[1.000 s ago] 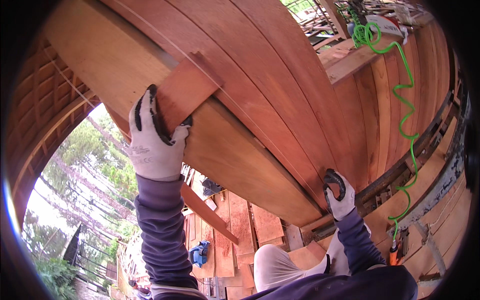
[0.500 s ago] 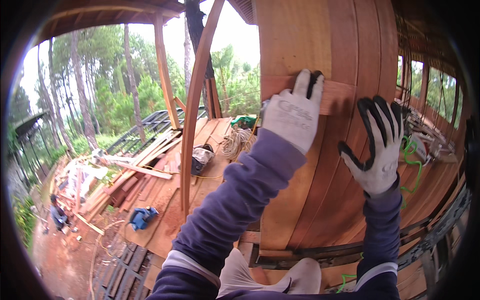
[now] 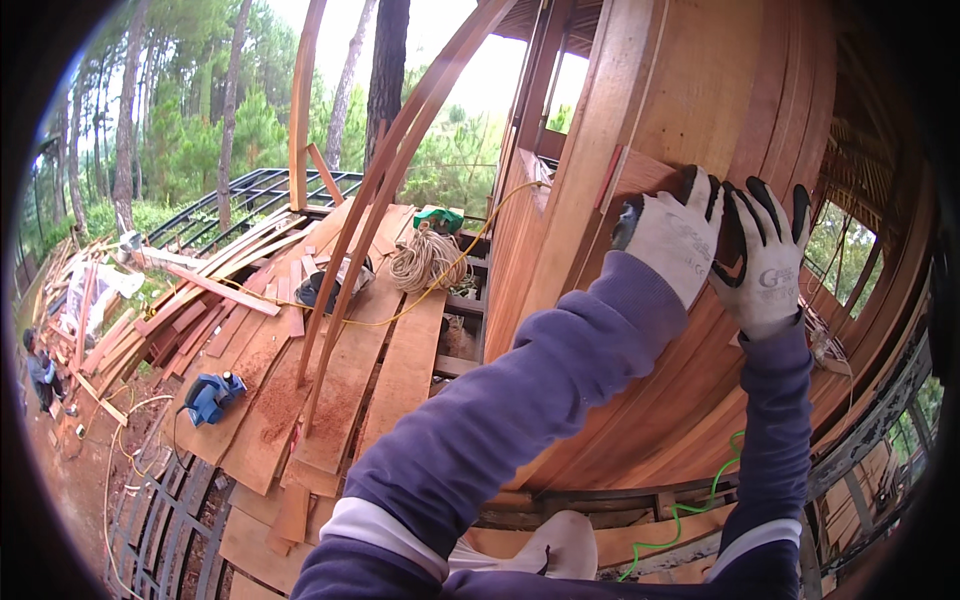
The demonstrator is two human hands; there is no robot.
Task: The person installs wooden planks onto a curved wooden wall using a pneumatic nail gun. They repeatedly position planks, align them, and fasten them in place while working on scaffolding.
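Observation:
Both my hands wear white gloves with black finger coating. My left hand (image 3: pixel 680 245) rests against a short wooden board (image 3: pixel 645 172) laid crosswise on the upright plank wall (image 3: pixel 690 110). Its leading fingers stretch over the board; its other fingers look curled. A small grey and dark object (image 3: pixel 627 226) shows at that hand's left edge, too covered to name. Close beside it, my right hand (image 3: pixel 768 265) is open with fingers spread, reaching toward the board's right end. That end is hidden behind the hands.
To the left, a plank platform (image 3: pixel 400 380) carries a blue power tool (image 3: pixel 212 397), a rope coil (image 3: pixel 428 260) and sawdust. Long curved timbers (image 3: pixel 385 165) stand between it and me. A green hose (image 3: pixel 690 508) runs below my right arm. A person (image 3: pixel 42 372) crouches far left.
My view has turned, so the platform and wall sit differently in the picture. My right hand has come in close to the left, which stays on the short board.

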